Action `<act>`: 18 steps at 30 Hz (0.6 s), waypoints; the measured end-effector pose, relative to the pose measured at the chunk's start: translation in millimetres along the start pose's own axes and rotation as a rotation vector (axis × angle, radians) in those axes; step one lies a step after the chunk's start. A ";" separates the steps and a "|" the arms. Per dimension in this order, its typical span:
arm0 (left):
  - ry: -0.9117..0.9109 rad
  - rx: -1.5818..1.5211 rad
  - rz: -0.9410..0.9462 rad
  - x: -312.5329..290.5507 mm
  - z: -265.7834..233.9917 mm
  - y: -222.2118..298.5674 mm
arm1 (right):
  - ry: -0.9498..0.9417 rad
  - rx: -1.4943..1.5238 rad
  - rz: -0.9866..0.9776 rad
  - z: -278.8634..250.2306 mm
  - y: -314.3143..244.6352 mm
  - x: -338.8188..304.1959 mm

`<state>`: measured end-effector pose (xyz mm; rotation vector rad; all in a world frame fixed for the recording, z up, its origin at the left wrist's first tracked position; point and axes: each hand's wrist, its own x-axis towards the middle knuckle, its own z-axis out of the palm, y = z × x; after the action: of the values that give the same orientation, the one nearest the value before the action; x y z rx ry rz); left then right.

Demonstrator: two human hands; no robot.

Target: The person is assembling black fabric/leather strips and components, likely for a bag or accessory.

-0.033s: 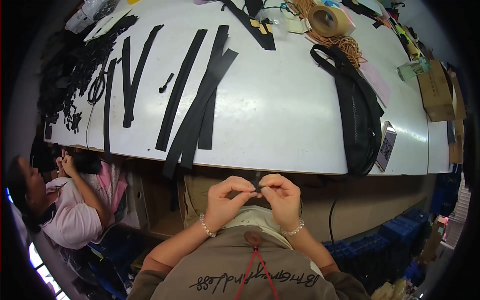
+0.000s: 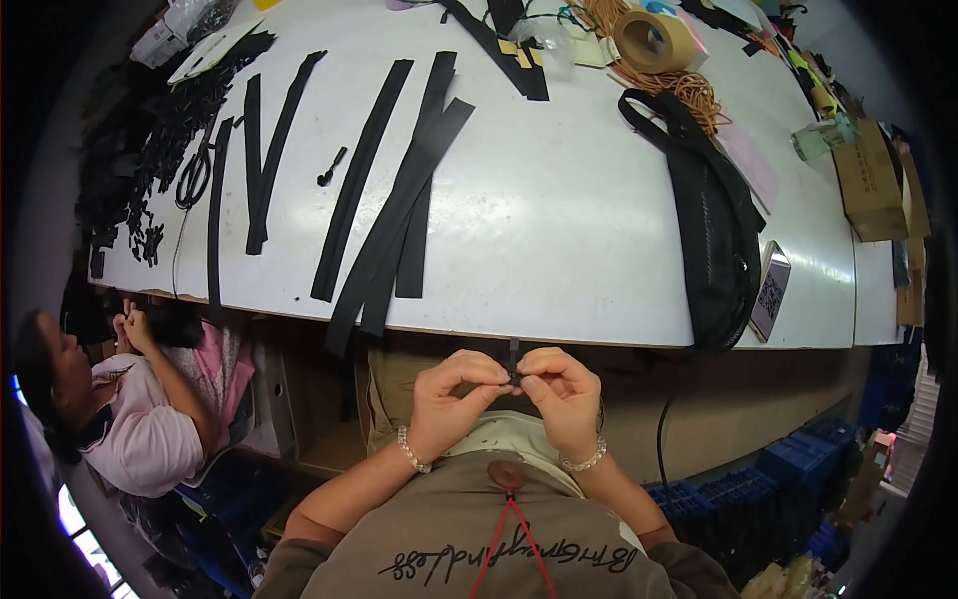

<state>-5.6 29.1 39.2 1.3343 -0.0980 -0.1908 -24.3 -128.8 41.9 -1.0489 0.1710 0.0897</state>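
white worktable point(image 2: 559, 230), blue crates point(image 2: 788, 489) beneath

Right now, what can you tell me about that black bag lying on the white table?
The black bag is a long, slim pouch that looks like soft fabric, with a strap looping from its far end toward the tan tape roll and orange cord. It lies flat on the right side of the white table, its near end hanging slightly over the edge. A phone lies against its right side. Neither hand touches it.

brown cardboard box point(image 2: 870, 180), phone screen point(image 2: 769, 291)
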 end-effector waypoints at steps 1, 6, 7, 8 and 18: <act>-0.026 0.109 0.108 1.8 -1.5 1.9 | -0.059 -0.089 -0.140 0.9 -2.7 -0.5; -0.066 0.264 0.293 5.5 -2.7 9.1 | -0.067 -0.215 -0.237 3.0 -10.9 -4.2; -0.075 0.265 0.311 5.7 -2.5 9.0 | -0.061 -0.240 -0.249 4.0 -12.8 -4.5; -0.083 0.266 0.329 5.8 -2.4 8.7 | -0.063 -0.241 -0.252 3.3 -13.0 -4.8; -0.105 0.256 0.010 -2.1 -4.6 2.9 | -0.075 -0.248 -0.154 7.0 -16.9 -12.1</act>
<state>-6.6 34.5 41.0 1.5784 -0.2236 -0.2466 -32.8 -131.0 62.0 -1.3000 0.0108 0.0107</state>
